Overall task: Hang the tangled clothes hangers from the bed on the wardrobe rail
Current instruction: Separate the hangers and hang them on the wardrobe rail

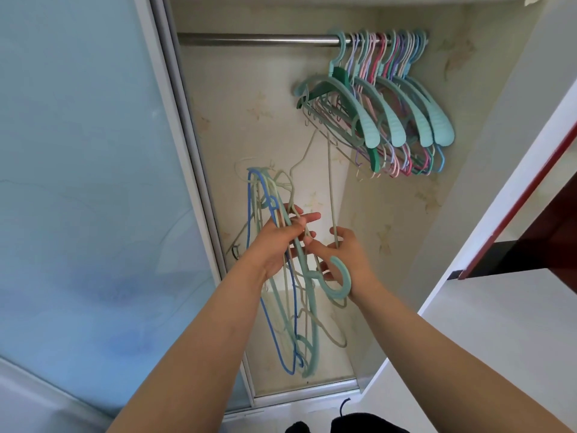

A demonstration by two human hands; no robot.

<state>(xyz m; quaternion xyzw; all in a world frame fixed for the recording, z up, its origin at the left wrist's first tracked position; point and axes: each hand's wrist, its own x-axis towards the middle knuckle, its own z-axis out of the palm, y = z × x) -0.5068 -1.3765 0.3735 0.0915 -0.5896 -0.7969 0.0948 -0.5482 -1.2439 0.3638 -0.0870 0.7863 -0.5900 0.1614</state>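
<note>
Teal, blue and beige tangled plastic hangers (282, 295) hang bunched in the left hand (278, 242), fingers closed around them; the right hand (346, 260) pinches a beige wire. Pastel hangers (390, 98) crowd the steel wardrobe rail (249, 39). No writing shows.

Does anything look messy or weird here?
Yes. The hangers in the left hand and right hand are a tangled bunch. Those on the rail hang crowded at its right end.

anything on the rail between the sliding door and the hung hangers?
No. In the head view the rail is bare from the sliding door to the hung hangers, which crowd its right end.
</note>
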